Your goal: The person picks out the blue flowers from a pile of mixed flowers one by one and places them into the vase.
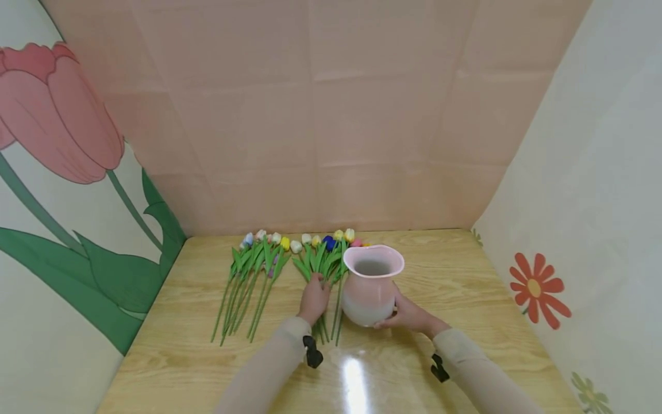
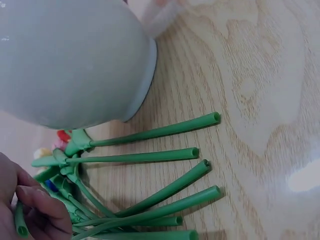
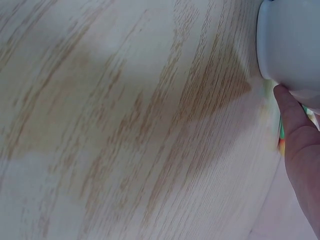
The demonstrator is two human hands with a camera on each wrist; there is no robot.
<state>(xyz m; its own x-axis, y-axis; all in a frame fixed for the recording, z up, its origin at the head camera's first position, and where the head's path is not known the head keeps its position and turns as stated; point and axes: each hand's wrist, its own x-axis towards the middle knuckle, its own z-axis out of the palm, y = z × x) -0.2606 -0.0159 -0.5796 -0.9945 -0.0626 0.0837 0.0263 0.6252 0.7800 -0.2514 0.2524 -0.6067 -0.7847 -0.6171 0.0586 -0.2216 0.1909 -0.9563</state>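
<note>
The left hand (image 1: 314,300) curls its fingers round a tulip stem (image 2: 20,222); the right hand (image 1: 412,314) cups its fingers round the vase (image 1: 368,298), which partly hides nearby blooms (image 1: 357,243); other tulips (image 1: 253,263) lie leftward on the bench (image 1: 170,356).

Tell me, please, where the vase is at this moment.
In the head view, the vase is just right of centre, with the right hand holding its right side and the left hand and tulips to its left.
</note>
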